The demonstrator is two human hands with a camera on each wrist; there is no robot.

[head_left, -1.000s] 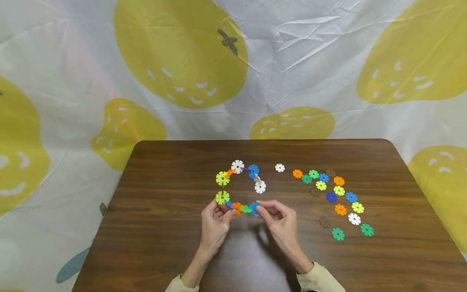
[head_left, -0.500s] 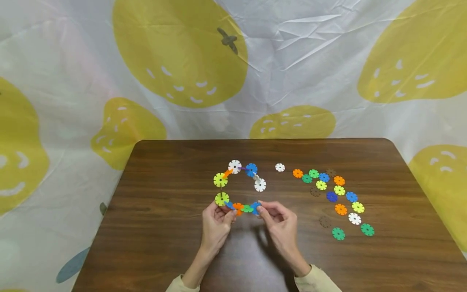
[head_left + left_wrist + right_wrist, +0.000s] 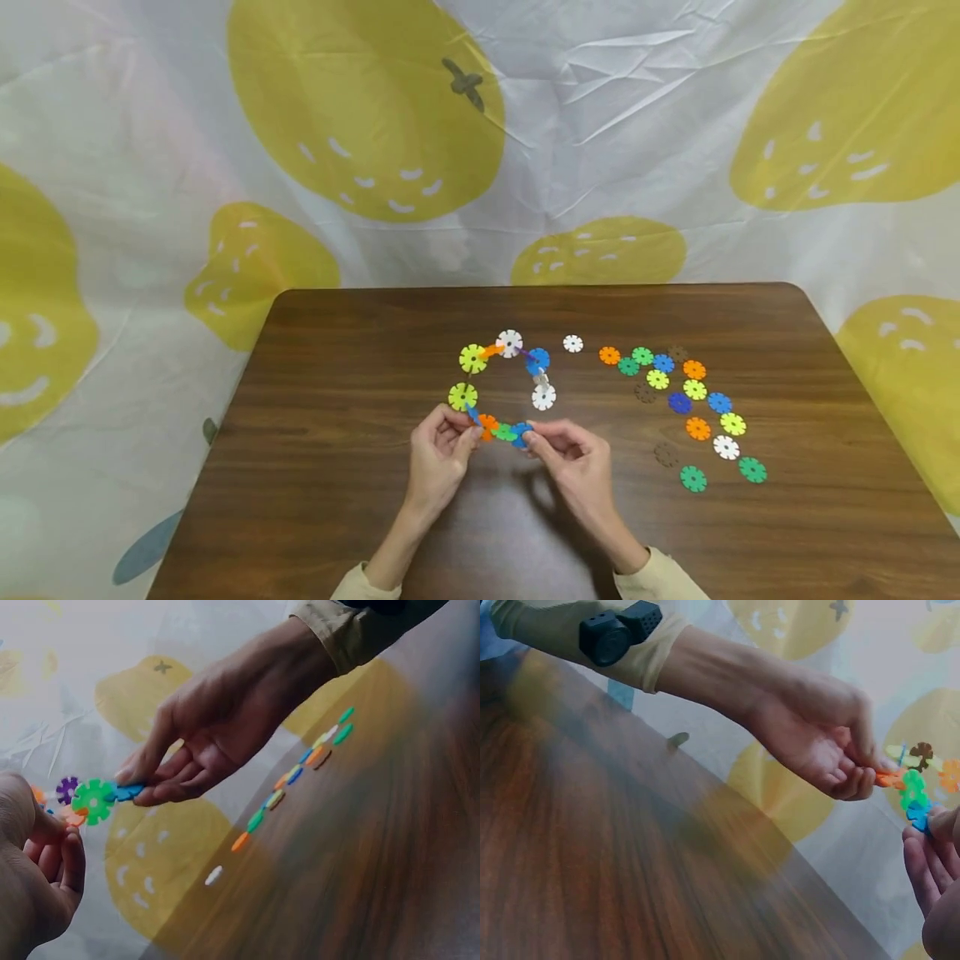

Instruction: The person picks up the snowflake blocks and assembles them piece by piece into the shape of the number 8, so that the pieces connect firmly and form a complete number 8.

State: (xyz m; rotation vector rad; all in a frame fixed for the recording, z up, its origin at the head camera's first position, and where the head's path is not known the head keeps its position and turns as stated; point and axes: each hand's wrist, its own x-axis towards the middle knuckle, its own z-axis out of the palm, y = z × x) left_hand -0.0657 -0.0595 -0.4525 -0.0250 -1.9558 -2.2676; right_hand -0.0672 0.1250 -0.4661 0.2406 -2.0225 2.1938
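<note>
A curved chain of interlocking plastic snowflake discs hangs between my hands above the table. My left hand (image 3: 437,458) pinches it at the orange disc (image 3: 487,427), with thumb and fingertips. At one end of the chain, my right hand (image 3: 576,465) pinches a blue disc (image 3: 918,816) between thumb and forefinger. A green disc (image 3: 93,801) joins the blue and orange ones. Beyond my left hand the chain bends away through two yellow-green discs (image 3: 462,397) and a white disc (image 3: 509,343). It curves back to a white end disc (image 3: 543,397), apart from the right hand.
Loose discs in several colours lie flat on the right of the brown wooden table (image 3: 322,433), among them a white one (image 3: 573,343), an orange one (image 3: 698,428) and a green one (image 3: 693,478). A fruit-print cloth (image 3: 420,258) hangs behind the table's far edge.
The far part of the chain swings slightly left, then right, and its white end disc comes a little nearer to my right hand. Both hands keep their pinches, almost in place.
</note>
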